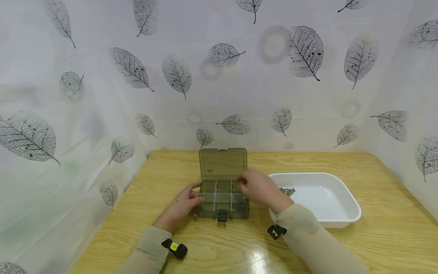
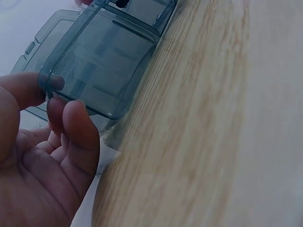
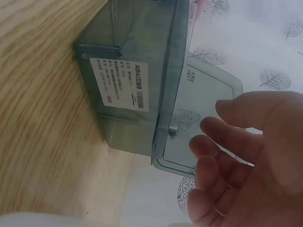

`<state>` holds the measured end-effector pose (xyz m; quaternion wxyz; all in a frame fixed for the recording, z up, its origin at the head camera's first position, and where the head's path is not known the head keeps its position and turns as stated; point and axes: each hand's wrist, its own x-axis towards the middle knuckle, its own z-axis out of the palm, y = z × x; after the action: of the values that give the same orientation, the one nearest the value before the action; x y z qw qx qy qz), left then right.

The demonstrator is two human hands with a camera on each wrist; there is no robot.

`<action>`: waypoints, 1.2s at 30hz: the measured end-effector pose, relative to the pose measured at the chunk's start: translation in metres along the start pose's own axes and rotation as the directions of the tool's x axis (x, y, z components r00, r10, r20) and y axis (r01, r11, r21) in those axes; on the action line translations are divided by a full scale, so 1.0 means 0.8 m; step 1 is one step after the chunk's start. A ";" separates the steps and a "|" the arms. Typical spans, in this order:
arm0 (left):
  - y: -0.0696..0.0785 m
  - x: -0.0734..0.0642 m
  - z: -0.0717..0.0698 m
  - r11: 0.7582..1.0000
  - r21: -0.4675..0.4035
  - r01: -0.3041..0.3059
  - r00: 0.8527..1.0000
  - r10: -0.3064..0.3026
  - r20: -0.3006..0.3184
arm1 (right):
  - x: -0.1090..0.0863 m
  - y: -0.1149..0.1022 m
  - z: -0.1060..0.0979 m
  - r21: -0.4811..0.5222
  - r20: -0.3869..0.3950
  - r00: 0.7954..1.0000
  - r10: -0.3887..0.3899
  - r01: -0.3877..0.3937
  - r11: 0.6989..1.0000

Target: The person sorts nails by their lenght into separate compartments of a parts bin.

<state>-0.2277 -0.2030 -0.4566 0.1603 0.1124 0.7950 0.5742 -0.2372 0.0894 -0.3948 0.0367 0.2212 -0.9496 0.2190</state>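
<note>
A translucent dark storage box (image 1: pixel 223 214) with dividers stands on the table, its lid (image 1: pixel 223 163) raised at the back. My left hand (image 1: pixel 183 201) grips the box's left wall; in the left wrist view the thumb and fingers pinch its rim. Over the back right compartment hovers my right hand (image 1: pixel 258 186), fingers loosely bent, nothing visible between them in the right wrist view. There a small blurred grey piece (image 3: pixel 173 130) shows by the box rim. Dark screw-like pieces (image 1: pixel 237 207) lie in the front right compartment.
A white tray (image 1: pixel 352 213) stands right of the box, partly behind the right forearm, with several metal screw-like pieces (image 1: pixel 289 191) at its left end. A leaf-printed curtain (image 1: pixel 226 91) encloses the wooden table (image 1: pixel 212 251) at the back and sides.
</note>
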 end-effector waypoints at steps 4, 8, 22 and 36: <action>0.000 -0.003 0.000 1.000 0.006 0.003 1.000 -0.002 -0.010 | -0.003 0.000 -0.001 0.003 0.008 1.000 0.001 -0.001 1.000; -0.001 -0.003 0.000 1.000 0.010 -0.003 1.000 0.003 -0.014 | -0.008 0.000 -0.006 0.034 0.016 1.000 0.012 -0.012 0.999; -0.003 -0.001 -0.002 1.000 0.000 -0.007 1.000 0.007 -0.004 | -0.028 0.016 -0.019 0.029 0.015 0.999 -0.043 0.043 0.999; -0.001 -0.002 -0.001 1.000 0.019 -0.013 1.000 0.013 -0.008 | -0.063 0.074 -0.045 -0.009 0.009 0.999 -0.035 0.035 0.999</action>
<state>-0.2268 -0.2047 -0.4569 0.1522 0.1170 0.8003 0.5680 -0.2185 0.1731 -0.3943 0.0373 0.2384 -0.9468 0.2128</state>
